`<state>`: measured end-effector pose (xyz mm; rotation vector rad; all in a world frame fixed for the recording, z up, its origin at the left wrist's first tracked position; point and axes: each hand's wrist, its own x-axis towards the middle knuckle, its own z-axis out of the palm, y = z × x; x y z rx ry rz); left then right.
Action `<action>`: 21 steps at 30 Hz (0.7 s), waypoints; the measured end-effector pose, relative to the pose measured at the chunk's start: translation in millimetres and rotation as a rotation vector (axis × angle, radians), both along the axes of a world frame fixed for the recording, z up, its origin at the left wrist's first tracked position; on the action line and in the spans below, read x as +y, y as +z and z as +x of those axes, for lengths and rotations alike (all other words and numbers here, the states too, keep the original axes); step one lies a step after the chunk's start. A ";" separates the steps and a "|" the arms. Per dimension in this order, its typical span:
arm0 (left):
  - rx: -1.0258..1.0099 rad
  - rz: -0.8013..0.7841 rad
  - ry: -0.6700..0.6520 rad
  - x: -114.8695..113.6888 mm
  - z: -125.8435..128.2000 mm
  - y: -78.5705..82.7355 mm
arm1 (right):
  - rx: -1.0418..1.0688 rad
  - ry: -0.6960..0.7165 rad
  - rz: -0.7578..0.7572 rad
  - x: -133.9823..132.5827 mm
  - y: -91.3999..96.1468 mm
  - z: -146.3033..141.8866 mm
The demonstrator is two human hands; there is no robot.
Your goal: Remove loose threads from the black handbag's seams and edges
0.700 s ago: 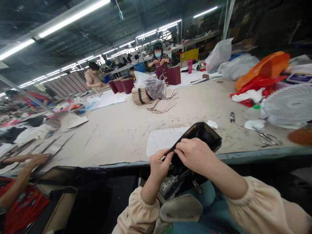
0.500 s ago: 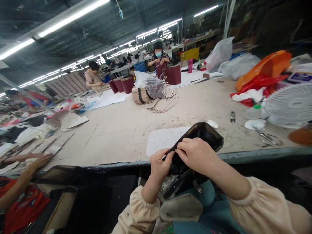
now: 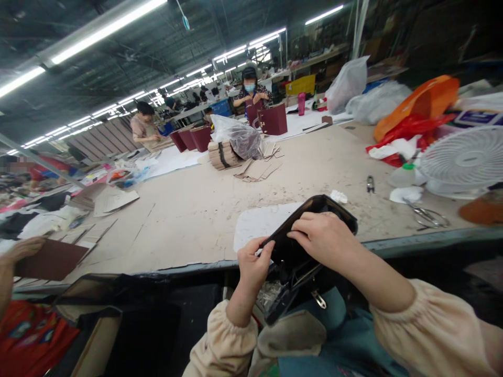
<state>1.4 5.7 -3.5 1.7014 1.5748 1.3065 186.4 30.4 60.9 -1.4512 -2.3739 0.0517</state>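
Observation:
A black leather bag [image 3: 314, 209] with an open mouth rests against the near edge of the worktable [image 3: 204, 209]. My left hand [image 3: 253, 264] is closed, pinching the bag's near left rim. My right hand [image 3: 324, 235] is closed over the top rim, fingers curled on the edge. A metal clasp hangs from the bag's underside above my lap. Both forearms wear cream sleeve covers.
A white sheet [image 3: 263, 222] lies just behind the bag. Scissors [image 3: 428, 215], a small clipper [image 3: 370, 183], a white fan [image 3: 466, 159] and plastic bags [image 3: 416, 110] sit at the right. A co-worker's hand [image 3: 21, 248] holds a maroon board at the left. Cardboard stacks [image 3: 223, 154] and maroon boxes [image 3: 273, 119] stand farther back.
My right hand slid along the bag's rim to the right and my left hand shifted its pinch. The co-worker at the left lifted a maroon board off the table.

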 end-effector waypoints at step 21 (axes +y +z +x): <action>0.035 0.023 0.018 8.0 4.3 0.2 | 0.042 -0.077 -0.093 16.0 2.4 -2.5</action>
